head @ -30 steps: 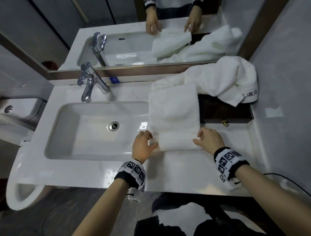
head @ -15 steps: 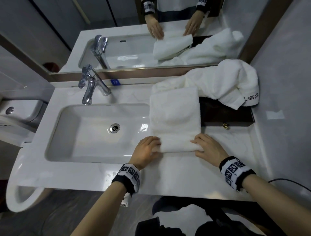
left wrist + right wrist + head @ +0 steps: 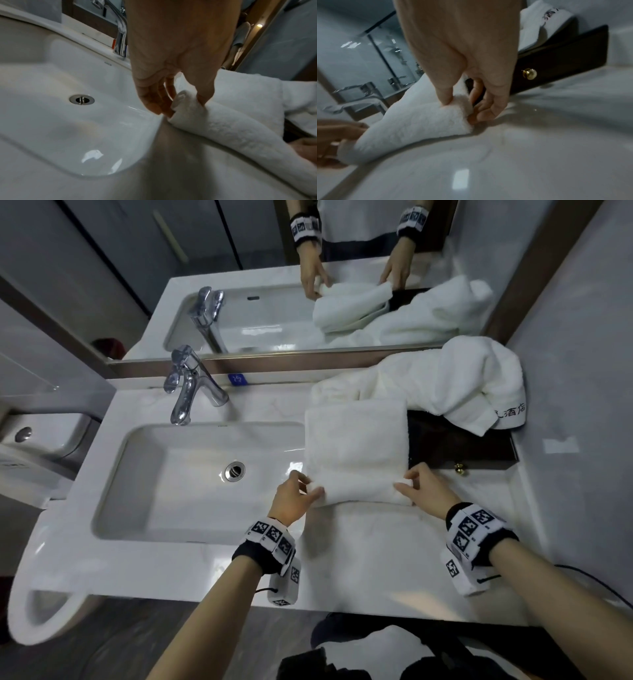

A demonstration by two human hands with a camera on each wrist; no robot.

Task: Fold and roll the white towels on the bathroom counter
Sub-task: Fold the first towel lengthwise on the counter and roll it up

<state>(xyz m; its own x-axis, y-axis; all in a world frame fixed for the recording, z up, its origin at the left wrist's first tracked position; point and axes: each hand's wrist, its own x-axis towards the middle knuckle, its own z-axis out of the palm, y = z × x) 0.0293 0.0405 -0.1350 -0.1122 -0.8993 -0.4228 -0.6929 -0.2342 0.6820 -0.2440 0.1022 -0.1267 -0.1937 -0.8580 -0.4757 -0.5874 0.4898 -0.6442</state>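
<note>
A folded white towel (image 3: 356, 443) lies on the counter to the right of the sink, its near end curled into a short roll (image 3: 363, 491). My left hand (image 3: 303, 491) pinches the roll's left end (image 3: 181, 105) between thumb and fingers. At the right end (image 3: 458, 106) my right hand (image 3: 409, 486) pinches it the same way. A second white towel (image 3: 455, 385), crumpled and bearing dark lettering, lies heaped at the back right against the mirror.
The sink basin (image 3: 191, 474) with its drain (image 3: 235, 470) lies left of the towel, a chrome tap (image 3: 188, 385) behind it. A dark wooden box (image 3: 459, 446) with a brass knob (image 3: 529, 73) sits right of the towel. A wall bounds the counter's right side.
The near end of the towel has been curled up and rolled away from me. Both hands went from lying at its near corners to pinching the ends of the roll.
</note>
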